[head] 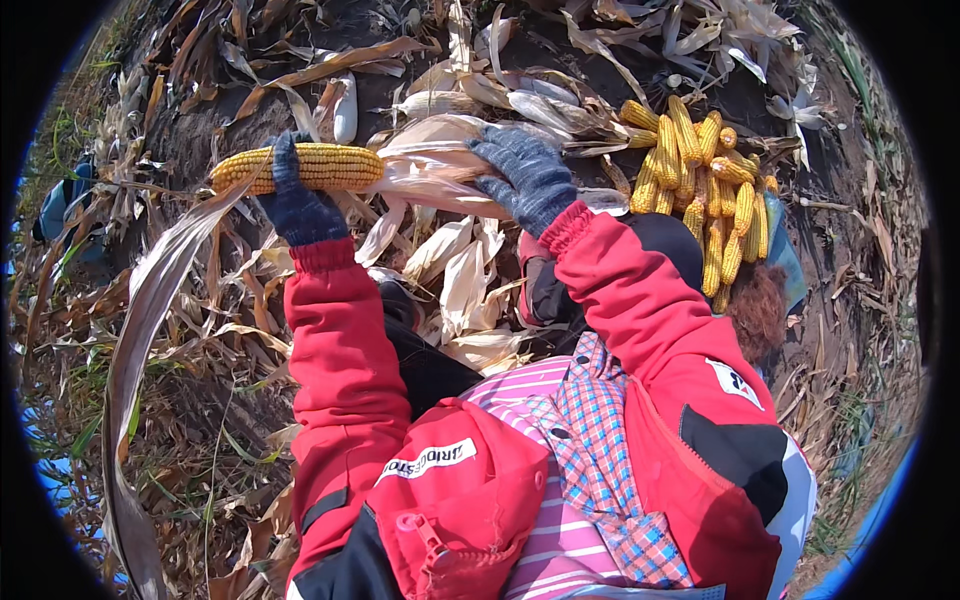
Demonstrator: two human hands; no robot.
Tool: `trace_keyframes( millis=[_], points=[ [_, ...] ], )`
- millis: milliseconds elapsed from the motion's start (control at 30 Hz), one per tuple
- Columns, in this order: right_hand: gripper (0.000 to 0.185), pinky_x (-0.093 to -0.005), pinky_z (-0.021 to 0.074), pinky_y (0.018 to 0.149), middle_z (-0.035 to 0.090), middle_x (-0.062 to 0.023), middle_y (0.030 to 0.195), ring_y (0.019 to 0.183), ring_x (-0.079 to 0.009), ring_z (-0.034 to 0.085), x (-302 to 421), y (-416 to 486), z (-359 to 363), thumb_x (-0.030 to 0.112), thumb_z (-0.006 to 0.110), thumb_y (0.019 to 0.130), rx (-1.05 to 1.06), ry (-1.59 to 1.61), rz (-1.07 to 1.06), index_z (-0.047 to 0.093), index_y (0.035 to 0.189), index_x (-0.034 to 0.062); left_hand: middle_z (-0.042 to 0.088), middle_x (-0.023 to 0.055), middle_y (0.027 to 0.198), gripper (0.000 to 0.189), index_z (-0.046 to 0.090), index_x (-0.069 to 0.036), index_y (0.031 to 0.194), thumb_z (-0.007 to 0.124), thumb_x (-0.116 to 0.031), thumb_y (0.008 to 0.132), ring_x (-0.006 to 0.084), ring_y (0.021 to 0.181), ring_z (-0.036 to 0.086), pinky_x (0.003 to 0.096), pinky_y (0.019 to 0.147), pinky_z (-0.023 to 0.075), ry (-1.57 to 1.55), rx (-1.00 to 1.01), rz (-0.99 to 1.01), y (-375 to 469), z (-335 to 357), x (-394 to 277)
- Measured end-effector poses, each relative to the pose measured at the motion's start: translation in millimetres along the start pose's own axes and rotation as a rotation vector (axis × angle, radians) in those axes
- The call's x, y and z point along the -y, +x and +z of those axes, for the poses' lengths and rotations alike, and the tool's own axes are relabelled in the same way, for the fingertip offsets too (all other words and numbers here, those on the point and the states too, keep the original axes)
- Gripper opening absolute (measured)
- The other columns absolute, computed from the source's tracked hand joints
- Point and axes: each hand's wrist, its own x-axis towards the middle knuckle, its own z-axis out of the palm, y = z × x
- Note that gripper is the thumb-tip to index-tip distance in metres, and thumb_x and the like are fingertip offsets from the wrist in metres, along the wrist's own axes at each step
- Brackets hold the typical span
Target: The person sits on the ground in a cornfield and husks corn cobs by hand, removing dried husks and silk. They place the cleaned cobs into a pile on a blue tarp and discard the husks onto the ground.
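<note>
My left hand [300,187], in a dark knitted glove, is closed around a yellow ear of corn [337,166], held level at the upper left. A long dry husk strip [161,277] trails down from the ear's left end. Pale husk leaves [435,161] spread from its right end towards my right hand [529,176]. That hand wears the same kind of glove, its fingers at the ends of these leaves; whether they grip them is hard to tell. Loose pale husks [465,285] lie below, between my arms.
To the right is a pile of husked yellow corn ears [701,180], with reddish-brown fibres [756,307] beside it. Ears in pale husks [442,103] lie beyond my hands. A white-husked ear [346,109] is at the upper left. Dry stalks and leaves cover much of the soil.
</note>
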Motion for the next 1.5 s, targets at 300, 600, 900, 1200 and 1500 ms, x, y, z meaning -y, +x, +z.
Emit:
trace_keyframes(
  millis=[300,600,900,1200,1500],
  points=[
    [0.061,-0.0379,0.0458,0.093,0.06,-0.0161,0.116,0.106,-0.0315,0.059,11,-9,1,0.03,0.074,0.078,0.343,0.325,0.243,0.052,0.131,0.0137,0.063,0.0097,0.098,0.031,0.058,-0.001,0.109,0.071,-0.011,0.082,0.0224,0.089,0.064,0.0353,0.08,0.0542,-0.098,-0.109,-0.097,14,-22,-11],
    [0.025,-0.0359,0.05,0.072,0.066,-0.0148,0.085,0.078,-0.0291,0.065,16,-10,-13,0.026,0.067,0.086,0.17,0.474,0.245,0.064,0.103,0.0076,0.064,0.0126,0.1,0.035,0.054,-0.002,0.112,0.068,-0.016,0.084,0.0236,0.091,0.064,0.0367,0.085,0.0521,-0.045,0.055,-0.014,14,-28,-10],
    [0.018,-0.0259,0.0484,0.069,0.064,-0.0027,0.079,0.071,-0.0067,0.053,-31,-5,-91,0.016,0.065,0.09,-0.089,0.526,0.545,0.065,0.104,0.0054,0.064,0.0123,0.102,0.038,0.053,-0.001,0.116,0.067,-0.015,0.083,0.0231,0.094,0.063,0.0363,0.086,0.0521,-0.009,0.113,-0.031,27,-40,-10],
    [0.018,-0.023,0.0463,0.081,0.064,-0.0003,0.093,0.087,-0.0078,0.055,-59,-44,-173,0.013,0.063,0.091,-0.403,0.594,0.469,0.064,0.107,0.0039,0.064,0.0122,0.102,0.036,0.054,-0.002,0.114,0.066,-0.02,0.085,0.0245,0.095,0.063,0.038,0.088,0.052,0.024,0.148,-0.156,49,-34,18],
    [0.027,-0.0276,0.051,0.081,0.064,-0.0074,0.109,0.095,-0.0156,0.062,-154,-289,-324,0.014,0.053,0.096,-0.685,0.791,1.024,0.056,0.121,0.005,0.065,0.0121,0.102,0.036,0.055,-0.003,0.114,0.067,-0.022,0.085,0.0245,0.094,0.064,0.0377,0.087,0.0523,0.087,0.147,-0.3,71,-42,50]
  ],
)
